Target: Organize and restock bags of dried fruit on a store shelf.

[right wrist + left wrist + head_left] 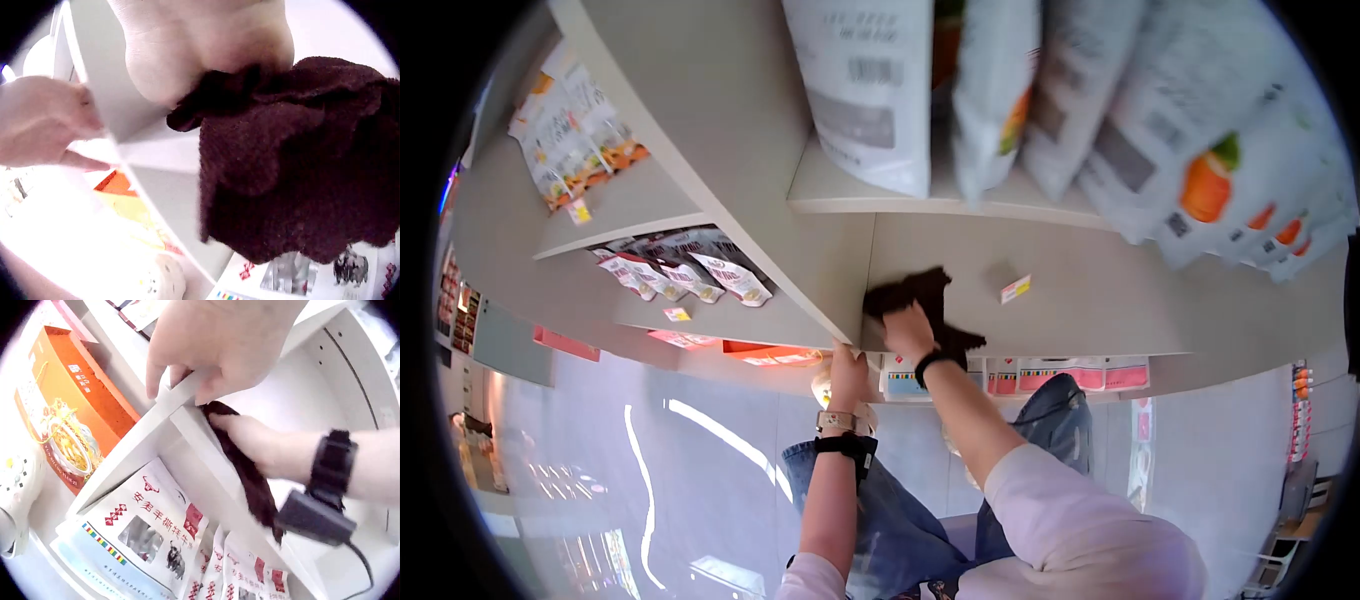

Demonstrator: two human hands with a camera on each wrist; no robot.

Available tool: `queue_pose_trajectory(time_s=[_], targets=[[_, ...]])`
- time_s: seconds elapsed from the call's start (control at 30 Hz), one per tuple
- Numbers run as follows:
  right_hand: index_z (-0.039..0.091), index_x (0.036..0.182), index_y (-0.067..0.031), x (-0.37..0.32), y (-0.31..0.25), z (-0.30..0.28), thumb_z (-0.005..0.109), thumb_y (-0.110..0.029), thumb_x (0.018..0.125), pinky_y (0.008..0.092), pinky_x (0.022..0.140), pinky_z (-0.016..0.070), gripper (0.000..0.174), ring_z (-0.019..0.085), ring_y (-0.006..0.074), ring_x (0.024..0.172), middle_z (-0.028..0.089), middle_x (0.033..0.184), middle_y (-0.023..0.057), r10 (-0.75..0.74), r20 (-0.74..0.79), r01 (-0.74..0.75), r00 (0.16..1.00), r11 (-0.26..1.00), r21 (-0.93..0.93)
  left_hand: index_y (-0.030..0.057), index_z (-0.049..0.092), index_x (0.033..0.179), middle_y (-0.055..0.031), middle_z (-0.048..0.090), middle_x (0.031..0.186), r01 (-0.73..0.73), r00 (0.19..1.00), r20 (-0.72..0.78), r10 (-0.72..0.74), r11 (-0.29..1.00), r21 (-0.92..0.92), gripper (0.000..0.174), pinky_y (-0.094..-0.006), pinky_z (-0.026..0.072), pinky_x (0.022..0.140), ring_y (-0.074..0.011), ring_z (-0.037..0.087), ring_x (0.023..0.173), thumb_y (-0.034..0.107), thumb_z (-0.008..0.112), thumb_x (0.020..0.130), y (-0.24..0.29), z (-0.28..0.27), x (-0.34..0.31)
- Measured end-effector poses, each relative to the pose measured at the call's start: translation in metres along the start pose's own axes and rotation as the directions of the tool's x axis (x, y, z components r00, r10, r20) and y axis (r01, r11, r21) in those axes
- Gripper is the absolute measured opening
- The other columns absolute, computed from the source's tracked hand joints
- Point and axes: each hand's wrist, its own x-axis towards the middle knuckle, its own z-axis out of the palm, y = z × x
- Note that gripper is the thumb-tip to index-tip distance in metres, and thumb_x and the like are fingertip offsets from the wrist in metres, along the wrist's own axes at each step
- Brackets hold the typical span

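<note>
My right hand [908, 330] holds a dark brown cloth [928, 287] against the bare shelf board, close to the inner corner by the upright divider. The right wrist view shows the cloth [281, 175] bunched under the fingers, its loose part hanging over the shelf's front edge. My left hand [850, 378] grips the front edge of the divider [178, 400], with fingers on one side and thumb on the other. In the left wrist view the right hand [253, 444] pushes down on the cloth [247, 478] just beside that divider.
White pouches [865, 100] with orange pictures line the shelf above. A price tag [1016, 289] is on the wiped board. Below stand white snack packs [153, 537]; an orange gift box [87, 406] sits left of the divider. Small dark-and-white pouches [730, 272] fill the left-hand shelf.
</note>
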Motion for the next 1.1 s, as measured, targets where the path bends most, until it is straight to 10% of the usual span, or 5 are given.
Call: queue_pose_trajectory(time_s=[0.27,0.53,0.73,1.03,1.1], targets=[[0.058,0.072,-0.0006,-0.144,0.004,-0.014,0.047,-0.004,0.065,0.0391,0.073,0.0434,0.013,0.053,0.0329,0.084,0.057,0.08,0.0175,-0.037,0.14,0.005,0.989,0.974,0.224,-0.0092,0.024,0.124,-0.0276,0.042,0.115,0.138,0.982,0.112,-0.154,0.981,0.136,0.062,-0.0361,0.0369,0.088,-0.0362,0.044,0.106,0.013,0.057,0.076,0.107,-0.015,-0.071],[0.055,0.076,0.0014,-0.23,0.007,-0.034,0.048,-0.001,0.066,0.0412,0.075,0.042,0.013,0.053,0.0342,0.084,0.057,0.081,0.0207,0.427,0.187,-0.459,0.885,0.866,0.199,-0.0016,0.026,0.128,-0.0142,0.035,0.129,0.215,0.975,0.021,-0.222,0.909,-0.356,0.053,-0.035,0.0286,0.096,-0.0226,0.035,0.119,0.02,0.047,0.085,0.162,-0.081,-0.135],[0.054,0.081,0.0026,-0.18,-0.017,-0.047,0.048,-0.001,0.067,0.0444,0.065,0.0422,0.015,0.053,0.0376,0.071,0.054,0.072,0.0238,0.251,-0.088,-0.216,0.964,0.933,0.286,0.0043,0.033,0.126,-0.0128,0.04,0.124,0.145,0.972,-0.053,-0.23,0.759,-0.634,0.045,-0.0335,0.0392,0.089,-0.0208,0.039,0.115,0.019,0.046,0.085,0.178,-0.11,-0.145],[0.056,0.089,-0.0023,-0.09,-0.035,-0.118,0.049,-0.018,0.077,0.0469,0.077,0.0357,0.021,0.052,0.0371,0.078,0.057,0.085,0.019,0.091,-0.594,0.015,0.799,0.985,0.171,0.006,0.03,0.126,-0.0119,0.045,0.118,0.276,0.937,0.069,-0.341,0.607,-0.746,0.045,-0.0376,0.0394,0.087,-0.0231,0.043,0.112,0.021,0.044,0.086,0.126,-0.076,-0.15],[0.058,0.088,-0.0036,-0.09,-0.032,-0.114,0.045,-0.028,0.08,0.0494,0.081,0.0331,0.029,0.053,0.0357,0.081,0.059,0.086,0.0174,0.246,-0.12,-0.233,0.962,0.966,0.11,0.0079,0.031,0.125,-0.0091,0.05,0.111,0.316,0.928,0.115,-0.355,0.582,-0.749,0.045,-0.0354,0.0412,0.083,-0.0198,0.047,0.106,0.021,0.045,0.085,0.115,-0.059,-0.148]])
